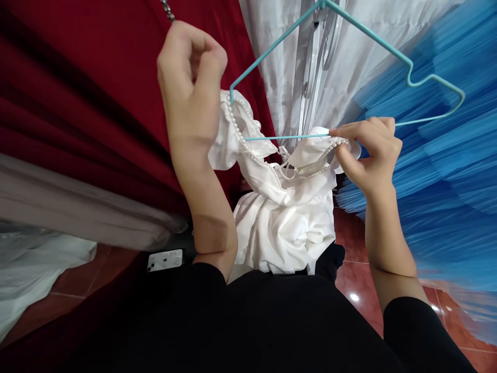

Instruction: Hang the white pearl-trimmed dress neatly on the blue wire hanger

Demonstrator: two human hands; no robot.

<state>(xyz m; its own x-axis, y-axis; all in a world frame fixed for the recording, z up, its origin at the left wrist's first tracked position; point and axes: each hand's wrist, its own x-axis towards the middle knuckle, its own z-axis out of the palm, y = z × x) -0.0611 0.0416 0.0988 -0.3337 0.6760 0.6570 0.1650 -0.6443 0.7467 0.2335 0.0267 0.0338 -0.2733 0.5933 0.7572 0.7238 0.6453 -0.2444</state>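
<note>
At centre: white fabric garment (285, 223) with ruffled, pearl-beaded opening; lower folds bunched toward 6 o'clock. Toward 1 o'clock: thin turquoise hanger (368, 32), left end at the beaded edge, lower bar across the opening, right shoulder outside the garment. Between 2 and 3 o'clock: right hand (370, 150), grip pinched on the beaded edge beside the bar. At 11 o'clock: left hand (182, 103), fingers curled; contents of grip impossible to tell. At 3 o'clock: layered blue tulle (438, 171).
</note>
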